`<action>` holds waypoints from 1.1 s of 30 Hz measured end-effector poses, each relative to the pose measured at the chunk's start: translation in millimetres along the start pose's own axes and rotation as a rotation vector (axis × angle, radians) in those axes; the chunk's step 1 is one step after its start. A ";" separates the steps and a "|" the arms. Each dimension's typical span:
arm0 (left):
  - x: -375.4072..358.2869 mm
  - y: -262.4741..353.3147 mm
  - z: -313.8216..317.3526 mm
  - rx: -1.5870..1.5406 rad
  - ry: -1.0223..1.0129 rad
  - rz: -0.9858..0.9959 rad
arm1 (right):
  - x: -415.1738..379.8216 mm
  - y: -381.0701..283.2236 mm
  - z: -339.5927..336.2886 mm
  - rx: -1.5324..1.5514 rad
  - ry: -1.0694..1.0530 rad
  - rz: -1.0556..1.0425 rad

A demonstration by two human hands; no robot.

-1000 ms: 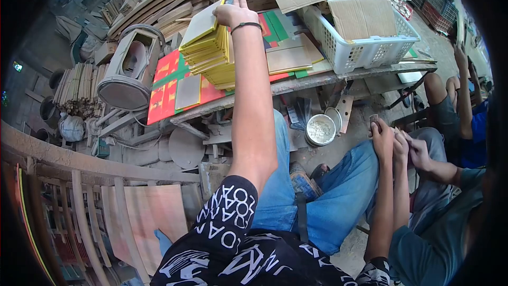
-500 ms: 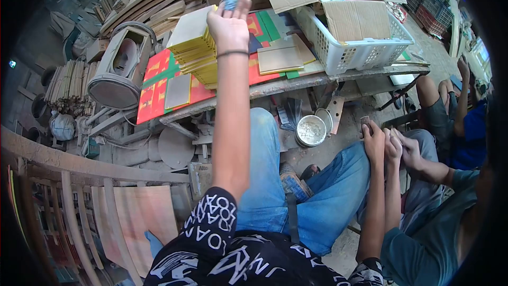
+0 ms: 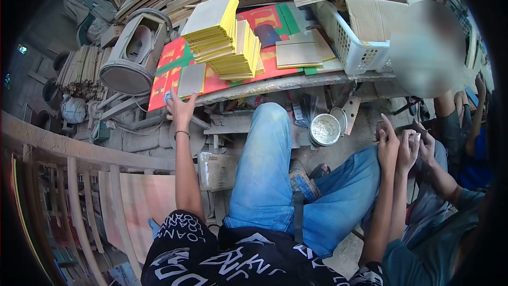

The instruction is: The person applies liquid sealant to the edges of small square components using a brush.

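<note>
My left hand (image 3: pixel 182 109) is at the front edge of the bench, its fingers around a small blue-grey wad (image 3: pixel 167 96) whose kind I cannot make out. Right beside it lies a single grey panel with a yellow edge (image 3: pixel 191 79). Behind that rises a stack of similar yellow-edged panels (image 3: pixel 211 17). Over my right knee, my right hand (image 3: pixel 388 140) has curled fingers with one finger raised. Whatever it may hold is too small to tell. Close against it is another person's hand (image 3: pixel 408 147).
A red and green sheet (image 3: pixel 168 77) covers part of the bench. More panels (image 3: pixel 299 54) lie near a white plastic crate (image 3: pixel 365 53) with cardboard. Below stands a pail (image 3: pixel 324 130) of whitish stuff. A wooden railing (image 3: pixel 79 143) runs along the left. Another person sits close on the right.
My left hand has come down from above the panel stack to the lower left, beside the single panel. The right hand's raised finger now shows; the small brown piece there no longer shows clearly.
</note>
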State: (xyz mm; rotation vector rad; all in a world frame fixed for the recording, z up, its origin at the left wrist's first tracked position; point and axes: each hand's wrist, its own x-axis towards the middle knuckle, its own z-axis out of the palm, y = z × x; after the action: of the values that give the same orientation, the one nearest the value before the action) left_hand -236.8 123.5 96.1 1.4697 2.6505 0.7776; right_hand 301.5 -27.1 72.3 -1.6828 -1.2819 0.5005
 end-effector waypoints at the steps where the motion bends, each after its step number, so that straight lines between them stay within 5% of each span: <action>1: 7.7 -8.0 7.7 0.009 -0.022 0.016 | -1.6 -8.3 -0.1 -0.017 0.001 0.041; 10: 37.2 -12.9 43.5 -0.004 -0.180 -0.010 | -4.0 -18.4 -0.8 -0.067 -0.011 0.062; 13: 36.6 -7.3 46.9 0.060 -0.056 -0.023 | -0.8 -19.0 1.8 -0.112 -0.006 0.066; 16: 54.3 -15.1 45.7 -0.020 -0.128 0.273 | -5.6 -9.5 -1.4 -0.133 0.003 -0.056; 17: 56.5 -12.6 45.7 0.047 -0.118 0.362 | -7.7 -20.3 -4.9 -0.194 -0.025 0.052; 19: 83.3 -42.2 79.1 0.101 -0.090 0.393 | -8.3 -14.8 -5.1 -0.277 0.050 -0.037; 20: 97.3 -52.4 88.6 -0.110 -0.112 0.599 | -7.1 -10.9 -5.0 -0.285 0.050 0.051; 22: 117.2 -70.1 106.5 0.137 -0.081 0.334 | -8.7 -8.6 -3.9 -0.224 0.098 -0.034; 25: 99.0 -44.9 81.6 0.187 -0.102 0.305 | -9.8 -7.2 -3.3 -0.218 0.078 -0.001; 27: 70.7 -19.8 64.9 0.301 0.060 0.024 | -9.4 -11.7 -5.5 -0.203 0.062 0.053; 33: 64.1 -25.2 65.8 0.332 0.029 0.077 | -6.2 -12.0 -2.2 -0.200 0.042 0.088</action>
State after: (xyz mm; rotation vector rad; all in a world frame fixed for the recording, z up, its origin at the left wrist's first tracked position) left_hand -276.4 191.0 41.9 1.6472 2.8673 0.3739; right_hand 294.5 -33.3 82.3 -1.9131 -1.2653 0.3965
